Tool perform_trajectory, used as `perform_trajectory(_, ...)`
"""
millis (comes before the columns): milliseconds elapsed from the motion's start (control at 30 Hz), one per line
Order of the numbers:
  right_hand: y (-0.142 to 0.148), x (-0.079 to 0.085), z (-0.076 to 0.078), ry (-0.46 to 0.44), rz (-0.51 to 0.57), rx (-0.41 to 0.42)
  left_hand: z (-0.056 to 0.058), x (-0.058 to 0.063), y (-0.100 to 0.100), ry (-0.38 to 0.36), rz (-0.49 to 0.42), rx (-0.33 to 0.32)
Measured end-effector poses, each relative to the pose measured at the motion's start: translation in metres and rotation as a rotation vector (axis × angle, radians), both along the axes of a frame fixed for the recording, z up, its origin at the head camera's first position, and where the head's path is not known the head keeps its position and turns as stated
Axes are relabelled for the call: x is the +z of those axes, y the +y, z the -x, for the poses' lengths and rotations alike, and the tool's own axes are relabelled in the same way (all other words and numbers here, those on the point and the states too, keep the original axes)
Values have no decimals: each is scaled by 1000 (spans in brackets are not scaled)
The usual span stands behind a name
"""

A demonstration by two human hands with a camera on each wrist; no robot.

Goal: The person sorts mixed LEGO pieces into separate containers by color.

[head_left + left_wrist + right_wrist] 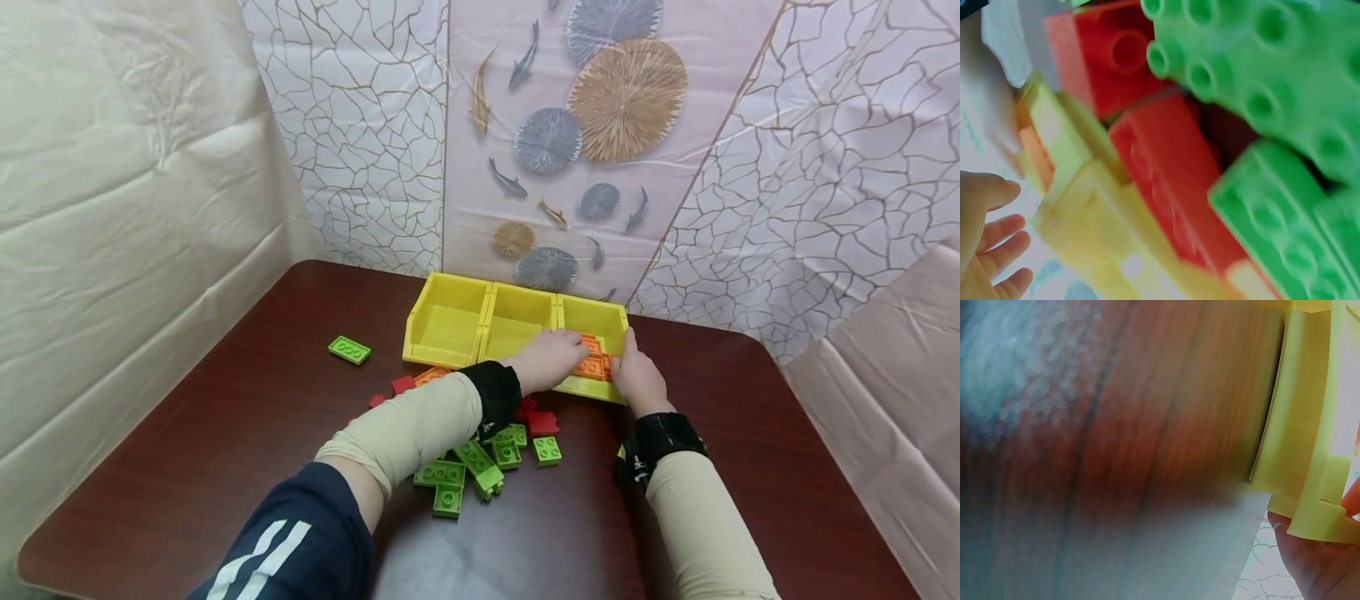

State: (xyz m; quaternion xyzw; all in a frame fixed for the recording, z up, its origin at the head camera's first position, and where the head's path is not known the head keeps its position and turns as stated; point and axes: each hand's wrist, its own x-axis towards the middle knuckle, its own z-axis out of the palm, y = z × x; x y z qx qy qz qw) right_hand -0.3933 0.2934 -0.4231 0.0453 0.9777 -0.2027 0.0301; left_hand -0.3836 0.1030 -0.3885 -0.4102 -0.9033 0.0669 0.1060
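Observation:
A yellow bin (450, 329) with three compartments stands at the back of the table, and orange bricks (592, 365) lie in its right compartment. My left hand (550, 358) hovers over the front of the bin, its fingertips beside the orange bricks. Its fingers (1007, 250) look loosely spread in the left wrist view, with nothing seen between them. With my right hand (642, 379) I grip the bin's right side wall (1310, 425). In the right wrist view, part of that hand (1316, 562) shows on the wall's outer side and a digit on its inner side.
In front of the bin lies a pile of green bricks (442, 473) and red bricks (543, 423), partly hidden by my left forearm. One green brick (349, 350) lies apart on the left. A patterned cloth (360, 150) hangs right behind the table (247, 400).

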Motion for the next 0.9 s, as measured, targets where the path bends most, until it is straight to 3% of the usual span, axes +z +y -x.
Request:
perform_trajectory(167,-1,1,0,1,-7,-12,-2,18,-34,-44,-87,28)
perform_trajectory(333,-1,0,0,-4,3,-6,-8,26,-82,-16,-149,6)
perform_trajectory(467,-2,-2,0,2,-1,9,-16,21,-124,1,-176,-11)
perform_trajectory(633,-1,-1,0,11,-13,13,-29,9,-170,-56,-117,81)
perform_trajectory(767,-1,1,0,11,-16,15,-35,0,-190,-127,-81,159)
perform_trajectory(900,-2,-2,-1,19,-24,35,-39,-8,-195,-194,-31,235)
